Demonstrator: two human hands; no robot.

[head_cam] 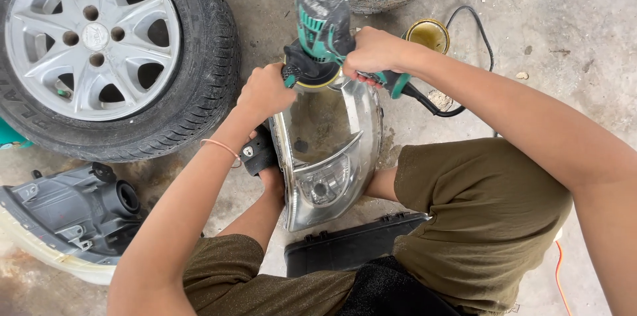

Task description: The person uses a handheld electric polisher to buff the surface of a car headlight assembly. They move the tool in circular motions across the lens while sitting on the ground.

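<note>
Concrete floor [570,17] lay beneath; the right hand [371,54] gripped a green-and-black power polisher [325,30], while the left hand [265,93] clasped its side handle above a clear plastic car headlight [328,150].

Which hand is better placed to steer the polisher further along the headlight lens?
The right hand: it grips the rear handle of the polisher. The left hand only steadies the side knob above the headlight.

The polisher [323,24] at twelve o'clock is green and black, its pad [317,81] yellow. The headlight [328,150] below is clear and silvery. At ten o'clock, a black tyre [199,57] rings a silver wheel [93,36]. The shorts [484,216] are olive, the floor [564,17] grey.
</note>
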